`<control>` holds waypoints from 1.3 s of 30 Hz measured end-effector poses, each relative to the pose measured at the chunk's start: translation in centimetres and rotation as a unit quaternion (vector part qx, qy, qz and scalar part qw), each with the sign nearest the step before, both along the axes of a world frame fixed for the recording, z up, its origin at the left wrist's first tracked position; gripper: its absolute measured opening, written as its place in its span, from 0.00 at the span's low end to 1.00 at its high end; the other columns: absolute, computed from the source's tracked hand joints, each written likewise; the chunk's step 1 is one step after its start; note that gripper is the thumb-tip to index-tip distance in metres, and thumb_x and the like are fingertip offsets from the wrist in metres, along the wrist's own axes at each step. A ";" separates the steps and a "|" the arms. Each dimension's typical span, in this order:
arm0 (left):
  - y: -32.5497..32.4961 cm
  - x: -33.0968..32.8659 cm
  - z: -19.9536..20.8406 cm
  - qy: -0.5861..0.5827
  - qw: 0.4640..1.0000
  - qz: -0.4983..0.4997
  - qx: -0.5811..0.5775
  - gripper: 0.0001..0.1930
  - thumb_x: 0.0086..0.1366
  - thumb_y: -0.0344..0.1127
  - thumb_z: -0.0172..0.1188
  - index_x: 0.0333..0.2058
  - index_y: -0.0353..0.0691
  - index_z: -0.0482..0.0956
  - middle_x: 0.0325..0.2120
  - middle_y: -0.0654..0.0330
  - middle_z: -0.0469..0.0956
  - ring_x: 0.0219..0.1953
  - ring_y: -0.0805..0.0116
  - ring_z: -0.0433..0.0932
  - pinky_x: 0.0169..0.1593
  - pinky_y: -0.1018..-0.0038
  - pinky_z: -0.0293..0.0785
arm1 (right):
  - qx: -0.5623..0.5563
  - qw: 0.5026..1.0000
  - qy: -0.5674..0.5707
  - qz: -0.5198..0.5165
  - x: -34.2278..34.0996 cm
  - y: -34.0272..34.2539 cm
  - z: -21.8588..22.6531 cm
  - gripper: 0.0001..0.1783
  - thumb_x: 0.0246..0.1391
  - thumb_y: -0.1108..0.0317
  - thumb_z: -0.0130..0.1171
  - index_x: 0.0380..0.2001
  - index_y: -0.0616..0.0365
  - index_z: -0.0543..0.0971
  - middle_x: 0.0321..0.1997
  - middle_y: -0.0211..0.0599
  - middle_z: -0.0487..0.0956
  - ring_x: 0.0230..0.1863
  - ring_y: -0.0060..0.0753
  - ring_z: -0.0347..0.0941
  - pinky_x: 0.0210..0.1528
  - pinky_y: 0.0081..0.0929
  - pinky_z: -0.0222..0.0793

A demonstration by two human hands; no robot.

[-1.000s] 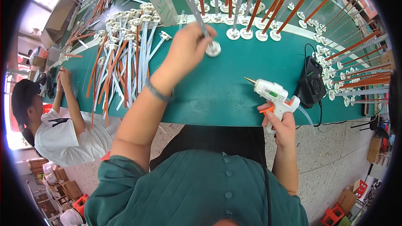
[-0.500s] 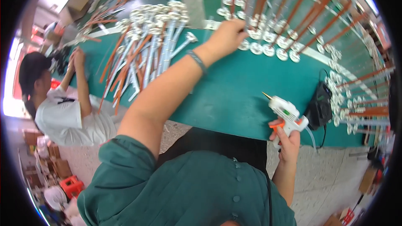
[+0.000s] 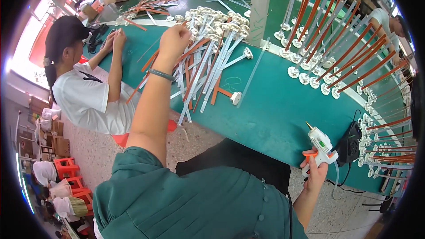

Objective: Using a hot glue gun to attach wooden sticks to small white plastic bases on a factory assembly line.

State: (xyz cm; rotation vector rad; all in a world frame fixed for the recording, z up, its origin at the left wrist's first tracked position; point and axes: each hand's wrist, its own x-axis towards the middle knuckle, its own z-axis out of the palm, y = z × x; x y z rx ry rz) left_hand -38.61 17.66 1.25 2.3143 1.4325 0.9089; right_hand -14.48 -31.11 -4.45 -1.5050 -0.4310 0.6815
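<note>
In my right hand [image 3: 315, 173] is a white and orange hot glue gun [image 3: 321, 144], its brass nozzle pointing up and to the left over the table's near edge. My left hand [image 3: 175, 44] is raised at the left of a heap of strips with white round bases [image 3: 217, 26], its fingers curled together. Whatever they may pinch is hidden or too small to name. Brown and silver-grey strips [image 3: 208, 75] fan out from the heap toward me. One brown strip with a white base [image 3: 236, 98] lies on the heap's near right side.
Upright strips on white round bases [image 3: 314, 82] stand in rows at the right. A black device [image 3: 349, 141] with a cable sits beside the glue gun. A pale post [image 3: 260, 9] rises behind the green table [image 3: 274, 119]. A co-worker [image 3: 84, 75] sits at the left.
My left hand has gone from the upright strips to the heap at the left. My right hand still holds the glue gun. The whole view has shifted, bringing more of the left into sight.
</note>
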 end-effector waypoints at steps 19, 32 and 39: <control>-9.1 3.2 4.4 -0.167 0.858 -0.383 -0.300 0.04 0.68 0.26 0.51 0.40 0.37 0.72 0.34 0.59 0.79 0.37 0.76 0.77 0.40 0.80 0.73 | 0.007 1.000 0.015 -0.008 -0.3 0.2 -0.1 0.19 0.53 0.71 0.59 0.48 0.67 0.73 0.37 0.37 0.80 0.26 0.21 0.72 0.27 0.17 0.63; -18.1 16.0 -1.3 -0.082 0.762 -0.502 -0.401 0.10 0.63 0.27 0.58 0.43 0.33 0.78 0.36 0.59 0.80 0.34 0.75 0.79 0.41 0.80 0.76 | 0.054 0.998 0.029 -0.018 0.1 -0.3 -0.1 0.20 0.54 0.71 0.58 0.49 0.66 0.70 0.37 0.40 0.79 0.27 0.23 0.73 0.30 0.19 0.66; -19.7 16.2 -2.8 -0.145 0.791 -0.500 -0.321 0.05 0.62 0.28 0.61 0.36 0.35 0.82 0.29 0.66 0.76 0.29 0.82 0.73 0.32 0.83 0.69 | 0.041 0.999 0.021 -0.021 -0.3 -0.2 -0.1 0.20 0.54 0.71 0.58 0.49 0.66 0.71 0.40 0.40 0.80 0.28 0.21 0.73 0.29 0.18 0.65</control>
